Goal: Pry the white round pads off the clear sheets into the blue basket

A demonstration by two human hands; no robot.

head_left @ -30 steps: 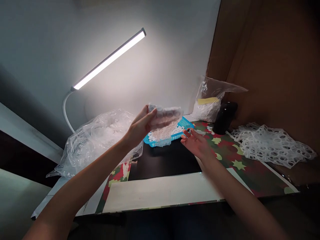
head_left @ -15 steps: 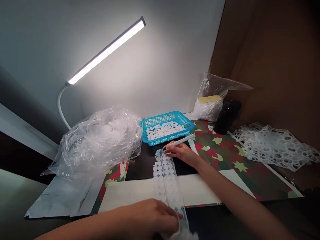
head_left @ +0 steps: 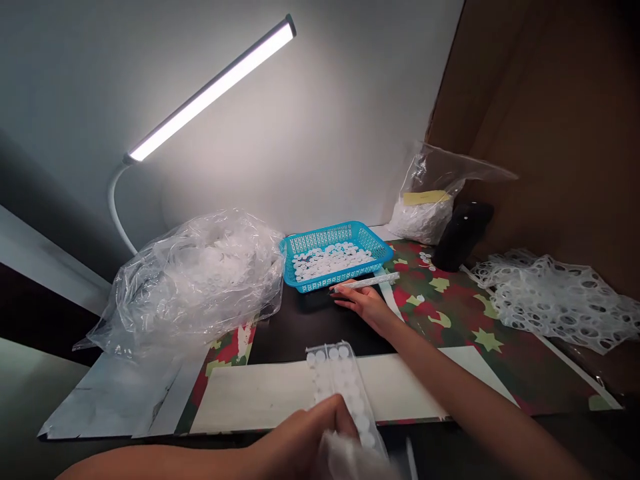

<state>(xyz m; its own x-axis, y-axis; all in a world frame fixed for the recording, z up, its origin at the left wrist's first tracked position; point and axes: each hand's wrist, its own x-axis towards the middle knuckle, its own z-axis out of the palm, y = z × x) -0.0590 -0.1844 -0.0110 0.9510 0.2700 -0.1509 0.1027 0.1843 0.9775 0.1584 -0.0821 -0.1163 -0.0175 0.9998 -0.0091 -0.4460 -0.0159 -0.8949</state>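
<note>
My left hand [head_left: 320, 427] is closed at the bottom middle, gripping a clear strip of white round discs [head_left: 345, 380] that runs under and past the fingers. Blurred translucent film [head_left: 350, 460] bunches below this hand. The strip's far end lies on a cream band across the table. Farther out, my right hand [head_left: 365, 305] pinches a slim white stick-like tool [head_left: 373, 281], whose exact kind I cannot make out. That hand hovers over a black mat [head_left: 285, 333], just in front of a blue basket [head_left: 340, 272] with many loose white discs [head_left: 330, 260].
A big clear plastic bag [head_left: 200, 280] of white material sits left, under a lit lamp [head_left: 215, 87]. At the back right stand a bag of white pieces [head_left: 425, 220] and a dark object [head_left: 463, 237]. Punched white sheet waste [head_left: 560, 297] lies right, beside a cardboard wall [head_left: 560, 133].
The strip has slid towards me, its far end moving from beside my right fingers back onto the cream band. My right hand is now apart from it, still holding the tool.
</note>
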